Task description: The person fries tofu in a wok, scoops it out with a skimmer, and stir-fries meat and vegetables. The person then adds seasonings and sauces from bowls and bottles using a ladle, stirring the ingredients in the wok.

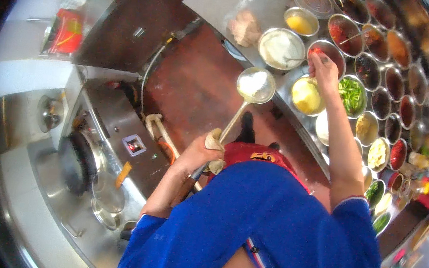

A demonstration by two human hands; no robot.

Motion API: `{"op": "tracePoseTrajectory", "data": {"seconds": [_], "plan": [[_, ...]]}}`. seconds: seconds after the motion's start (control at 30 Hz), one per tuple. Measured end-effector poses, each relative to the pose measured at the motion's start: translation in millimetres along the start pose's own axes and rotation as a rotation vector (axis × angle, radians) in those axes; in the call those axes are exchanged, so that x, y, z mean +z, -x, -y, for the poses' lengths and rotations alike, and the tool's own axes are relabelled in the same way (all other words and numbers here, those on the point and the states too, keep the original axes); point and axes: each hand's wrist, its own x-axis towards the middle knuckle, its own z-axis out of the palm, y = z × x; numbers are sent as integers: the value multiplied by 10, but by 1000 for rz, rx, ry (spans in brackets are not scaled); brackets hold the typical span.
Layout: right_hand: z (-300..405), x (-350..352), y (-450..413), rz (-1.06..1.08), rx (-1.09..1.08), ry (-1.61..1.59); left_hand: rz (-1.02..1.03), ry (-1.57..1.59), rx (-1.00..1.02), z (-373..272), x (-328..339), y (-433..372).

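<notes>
My left hand (198, 152) grips the long handle of a metal ladle (233, 122), with a beige cloth (215, 146) folded around the handle. The ladle's round bowl (256, 85) points away from me over the floor; its inside is bright with glare. Over a steel bowl (334, 54) on the right, my right hand (323, 71) has its fingers pinched on small red chopped pieces (316, 50). Close to that hand are a bowl of white contents (281, 48) with a spoon handle, a bowl of yellow contents (307, 97) and a bowl of cut green vegetables (350, 94).
Many steel bowls of sauces (375, 41) and ingredients fill the right counter (210, 0). Along the left runs a steel cooking range (117, 115) with a dark wok (74, 161) and a strainer (108, 191). A red packet (67, 32) lies at the upper left. Reddish floor (197, 76) lies between.
</notes>
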Motion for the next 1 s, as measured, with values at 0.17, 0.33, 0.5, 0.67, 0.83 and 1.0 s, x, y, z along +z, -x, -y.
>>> {"op": "tracePoseTrajectory", "data": {"seconds": [0.17,0.33,0.5,0.67,0.83,1.0], "plan": [[-76,5,37,-18,31,-112,3,24,26,-156,-245,-123],[-161,-109,133,-68,122,-300,63,-29,41,-333,-488,-176],[116,-197,447,-102,122,-332,63,-49,27,-436,-625,-256],[429,-41,741,-51,25,-201,121,-142,82,-502,-732,-387],[439,19,703,-76,107,-318,50,-128,61,-444,-753,-402],[489,-20,726,-259,194,-387,137,-97,5,-683,-736,-363]]}}
